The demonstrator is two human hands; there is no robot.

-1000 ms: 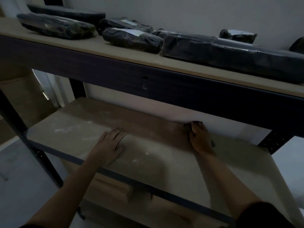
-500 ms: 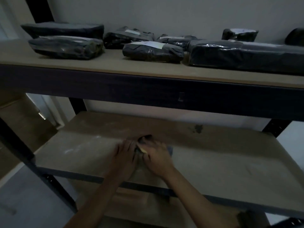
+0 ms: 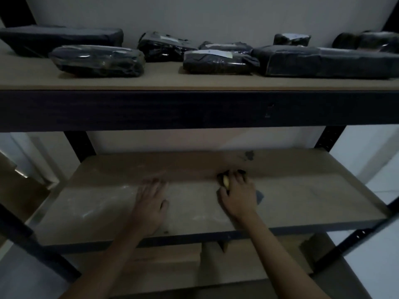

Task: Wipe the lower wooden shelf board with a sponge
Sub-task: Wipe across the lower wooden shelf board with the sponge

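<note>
Both my hands lie on the dusty brown lower wooden shelf board (image 3: 302, 195): my right hand (image 3: 238, 196) clutches the dark, yellow-edged sponge (image 3: 225, 181) mid-board; my left hand (image 3: 150, 201) rests flat, fingers spread.

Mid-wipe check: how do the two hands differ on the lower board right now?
The right hand is curled over the sponge, gripping it; the left hand lies flat and holds nothing. The right hand sits near the middle of the lower shelf board, further back; the left hand rests left of it, nearer the front edge, its fingertips blurred. Both rest palm-down on the same board, forearms reaching in from the front.
</note>
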